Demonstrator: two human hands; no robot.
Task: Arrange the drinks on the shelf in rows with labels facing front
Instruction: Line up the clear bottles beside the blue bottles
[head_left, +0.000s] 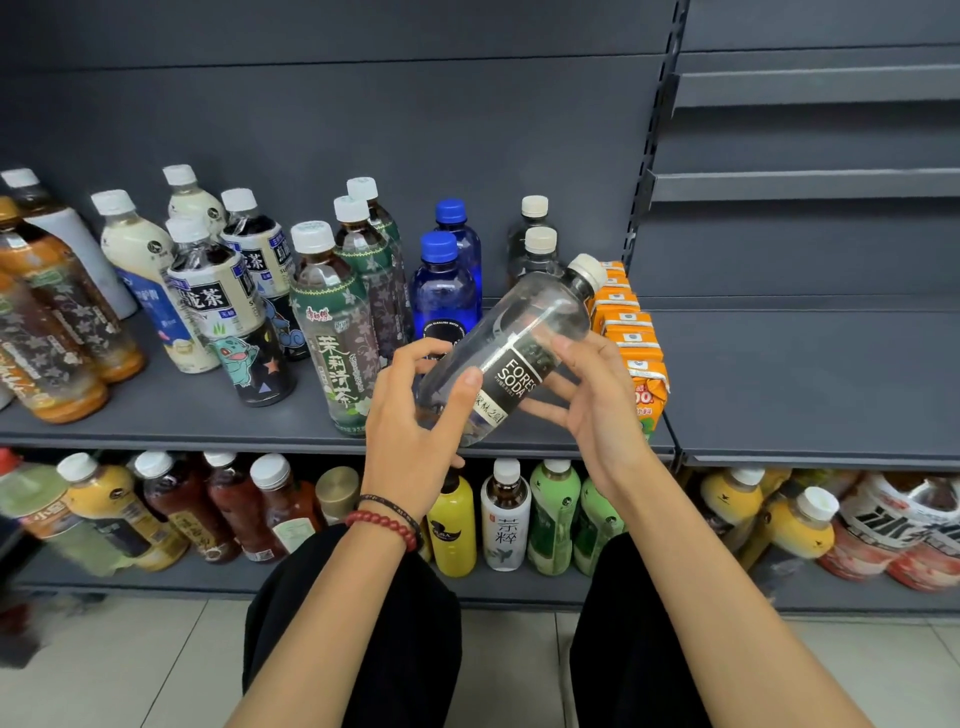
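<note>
In the head view, a clear Forest Soda bottle (519, 332) is held in the air in front of the grey shelf (182, 426), tilted with its white cap up and to the right and its black label facing the camera. The left hand (415, 415) grasps its base, thumb on the label. The right hand (587, 400) grips its middle from below. Blue water bottles (441, 291) stand just behind, and orange juice cartons (623, 332) are lined up to the right.
</note>
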